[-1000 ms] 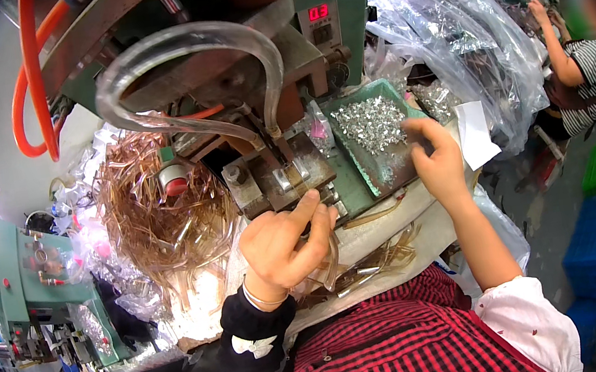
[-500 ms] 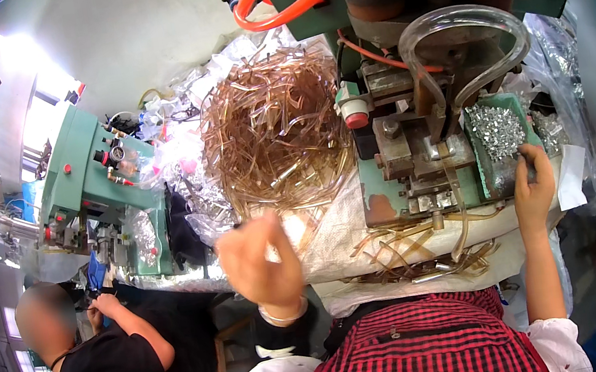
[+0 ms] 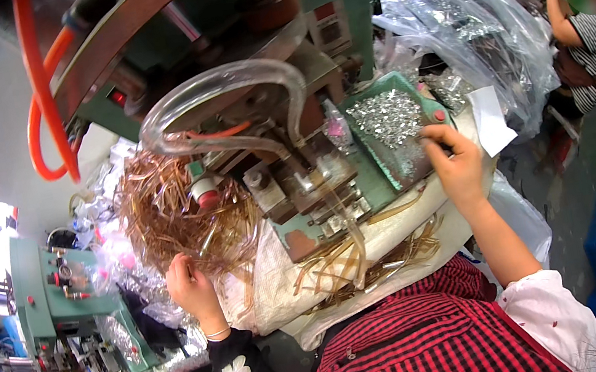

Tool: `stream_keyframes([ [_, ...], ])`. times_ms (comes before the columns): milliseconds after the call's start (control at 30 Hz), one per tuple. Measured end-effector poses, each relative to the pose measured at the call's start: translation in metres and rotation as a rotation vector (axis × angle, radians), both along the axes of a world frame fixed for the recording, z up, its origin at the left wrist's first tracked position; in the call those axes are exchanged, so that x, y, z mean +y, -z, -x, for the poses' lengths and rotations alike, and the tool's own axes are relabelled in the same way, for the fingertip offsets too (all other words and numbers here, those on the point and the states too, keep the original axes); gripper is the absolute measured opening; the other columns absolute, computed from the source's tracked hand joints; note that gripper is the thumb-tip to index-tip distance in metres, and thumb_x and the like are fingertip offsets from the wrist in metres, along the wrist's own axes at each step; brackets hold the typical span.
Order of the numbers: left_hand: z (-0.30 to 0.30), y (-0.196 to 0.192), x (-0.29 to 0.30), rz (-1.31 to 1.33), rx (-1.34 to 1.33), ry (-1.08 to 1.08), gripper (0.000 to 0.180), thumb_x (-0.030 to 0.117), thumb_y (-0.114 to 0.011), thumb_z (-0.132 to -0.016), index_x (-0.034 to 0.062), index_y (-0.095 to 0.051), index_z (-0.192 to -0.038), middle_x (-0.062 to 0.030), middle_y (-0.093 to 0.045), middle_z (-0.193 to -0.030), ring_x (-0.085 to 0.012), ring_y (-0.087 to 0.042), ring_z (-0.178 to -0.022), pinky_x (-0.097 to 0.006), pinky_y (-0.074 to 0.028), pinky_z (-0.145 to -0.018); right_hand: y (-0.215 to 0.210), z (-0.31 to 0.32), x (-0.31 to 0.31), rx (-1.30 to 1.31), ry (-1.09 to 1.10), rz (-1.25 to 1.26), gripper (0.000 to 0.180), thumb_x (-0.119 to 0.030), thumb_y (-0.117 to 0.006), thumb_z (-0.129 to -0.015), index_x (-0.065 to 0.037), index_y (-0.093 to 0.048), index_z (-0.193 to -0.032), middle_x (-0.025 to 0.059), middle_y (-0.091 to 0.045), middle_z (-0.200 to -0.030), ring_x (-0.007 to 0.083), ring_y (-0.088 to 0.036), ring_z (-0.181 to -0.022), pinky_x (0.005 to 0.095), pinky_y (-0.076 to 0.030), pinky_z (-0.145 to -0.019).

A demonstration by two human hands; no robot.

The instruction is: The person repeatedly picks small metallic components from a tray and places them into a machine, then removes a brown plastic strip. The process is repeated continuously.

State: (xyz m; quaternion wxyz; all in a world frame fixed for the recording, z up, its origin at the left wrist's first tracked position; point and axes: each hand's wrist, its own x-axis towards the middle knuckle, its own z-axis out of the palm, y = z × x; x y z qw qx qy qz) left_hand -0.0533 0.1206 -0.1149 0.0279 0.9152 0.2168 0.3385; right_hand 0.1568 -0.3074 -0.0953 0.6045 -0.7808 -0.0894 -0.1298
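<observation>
My left hand [image 3: 192, 290], fingers curled inward, is at the near left edge of a big heap of amber plastic tubes [image 3: 155, 207]; anything in its fingers is hidden. My right hand [image 3: 458, 166] has thumb and forefinger pinched together over the right side of a green tray [image 3: 388, 172]. What is between those fingertips is too small to make out. Small silvery metal pieces [image 3: 388, 117] fill the tray's far part. Between my hands stands a green press, its metal fixture [image 3: 318, 191] holding an amber tube [image 3: 355, 243] that hangs toward me.
A thick clear hose [image 3: 220, 78] loops above the fixture. A red button [image 3: 207, 198] sits left of it. More amber tubes [image 3: 401, 259] lie on the white woven sheet [image 3: 267, 290]. Other people are at lower left and far right. Clear plastic sheeting [image 3: 474, 21] lies behind the tray.
My view has swung right, so the press now appears further left. My left hand has gone from in front of the sheet to the tube heap. My right hand stays by the tray.
</observation>
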Motion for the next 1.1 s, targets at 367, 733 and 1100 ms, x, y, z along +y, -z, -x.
stream_keyframes([
  [367,-0.031,-0.003,0.007,-0.116,0.077,0.135,0.014,0.001,-0.071,-0.072,0.0056,-0.067,-0.085,-0.0087,-0.065,-0.090,-0.0324,-0.058,-0.087,-0.043,-0.047,-0.076,-0.049,0.007,0.117,-0.164,-0.324,-0.263,0.027,-0.001,-0.069,-0.083,-0.002,-0.065,-0.110,0.0117,-0.072,-0.094,0.0231,-0.069,-0.085,0.0324,-0.052,-0.078],
  [733,-0.038,-0.068,-0.109,0.531,-0.694,0.215,0.019,0.000,-0.051,-0.102,-0.0014,-0.063,-0.116,-0.0146,-0.068,-0.104,-0.0163,-0.065,-0.090,-0.027,-0.053,-0.078,-0.081,0.038,0.118,0.007,-0.396,-0.335,0.047,-0.002,-0.065,-0.087,0.000,-0.050,-0.132,0.0130,-0.069,-0.098,0.0245,-0.067,-0.093,0.0339,-0.050,-0.089],
  [1100,-0.108,-0.100,-0.185,-0.270,-0.286,0.945,0.023,0.001,-0.081,-0.074,0.0050,-0.071,-0.095,-0.0103,-0.072,-0.097,-0.0148,-0.060,-0.058,-0.026,-0.045,-0.050,0.000,-0.012,0.018,-0.375,-0.268,0.482,0.023,0.000,-0.059,-0.086,-0.002,-0.070,-0.107,0.0165,-0.072,-0.098,0.0359,-0.068,-0.092,0.0432,-0.054,-0.080],
])
